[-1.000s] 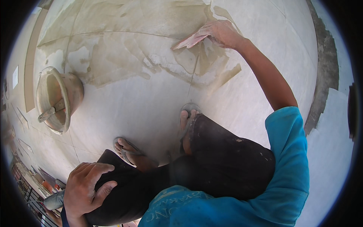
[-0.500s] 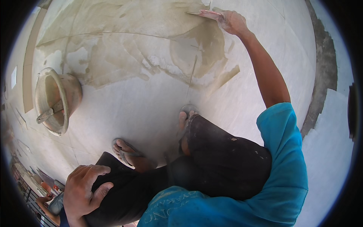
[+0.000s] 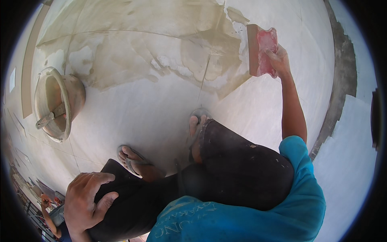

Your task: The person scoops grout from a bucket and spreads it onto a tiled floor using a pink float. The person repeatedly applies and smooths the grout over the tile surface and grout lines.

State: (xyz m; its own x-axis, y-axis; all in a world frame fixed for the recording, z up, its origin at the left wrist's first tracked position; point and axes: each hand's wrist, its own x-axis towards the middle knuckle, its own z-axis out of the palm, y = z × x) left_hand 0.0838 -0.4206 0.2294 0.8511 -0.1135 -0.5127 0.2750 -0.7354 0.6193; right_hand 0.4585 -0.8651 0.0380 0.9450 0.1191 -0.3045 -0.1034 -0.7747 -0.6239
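My right hand (image 3: 281, 62) grips a rectangular float (image 3: 254, 50) with a pink, powder-coated back and a brownish edge, held at the right end of a wet beige smear (image 3: 169, 56) on the pale tiled floor (image 3: 129, 105). My left hand (image 3: 86, 201) rests on my left knee with thumb and fingers apart, holding nothing. At the left a dirty bucket (image 3: 78, 97) has a putty-knife-like tool (image 3: 46, 119) lying across its inside.
My feet in sandals (image 3: 137, 163) are below the smeared patch. A rough dark strip (image 3: 342, 60) runs along the right. At the lower left, another person (image 3: 52, 222) sits near black bars and clutter.
The float went up and away, then swung rightward and down, turning so its pink back faces me. My left hand stayed on the knee. The other person's arm has come further into view.
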